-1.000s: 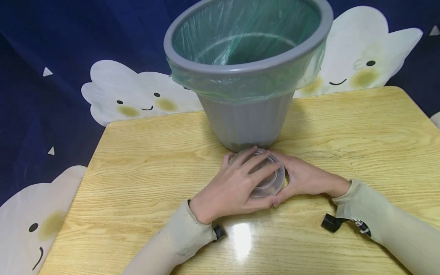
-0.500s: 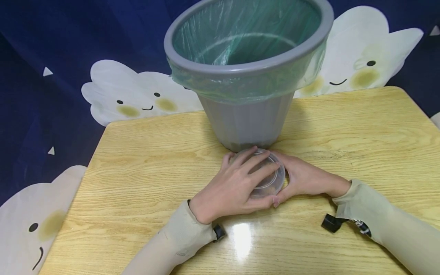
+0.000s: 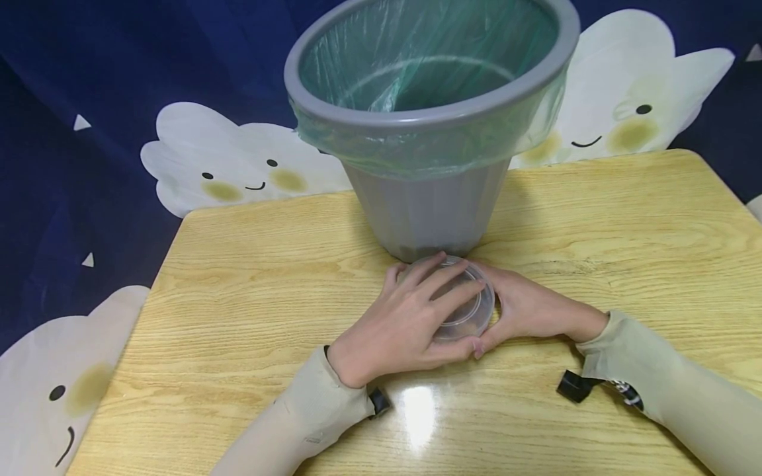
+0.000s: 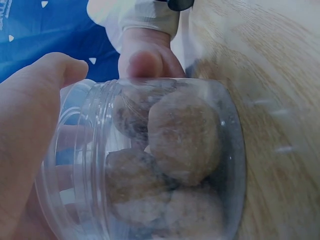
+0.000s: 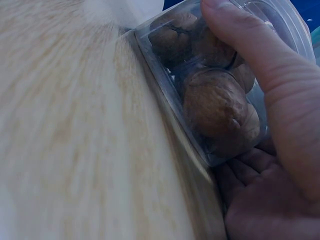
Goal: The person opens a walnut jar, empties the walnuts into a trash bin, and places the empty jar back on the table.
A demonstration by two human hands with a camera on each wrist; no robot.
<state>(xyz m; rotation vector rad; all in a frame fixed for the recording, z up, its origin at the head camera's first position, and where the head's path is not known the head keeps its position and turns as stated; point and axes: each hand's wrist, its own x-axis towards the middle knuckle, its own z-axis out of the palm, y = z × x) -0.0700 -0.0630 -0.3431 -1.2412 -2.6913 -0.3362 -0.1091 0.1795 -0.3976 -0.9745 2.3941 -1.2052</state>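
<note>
A clear plastic jar (image 4: 231,145) stands on the table, with several brown walnuts (image 5: 215,102) visible through its wall in both wrist views. Its clear round lid (image 3: 467,322) faces up in the head view. My left hand (image 3: 407,320) lies over the lid with its fingers spread across the top, and its thumb holds the near rim. From the right side, my right hand (image 3: 526,307) curls round the jar's body, thumb in front and fingers behind. The jar's body is mostly hidden by both hands in the head view.
Right behind the jar stands a tall grey trash bin (image 3: 423,215) lined with a green plastic bag (image 3: 428,155) folded over its rim. Underneath is a wood-grain table (image 3: 262,284). A dark blue curtain (image 3: 71,53) with cloud faces hangs beyond the table.
</note>
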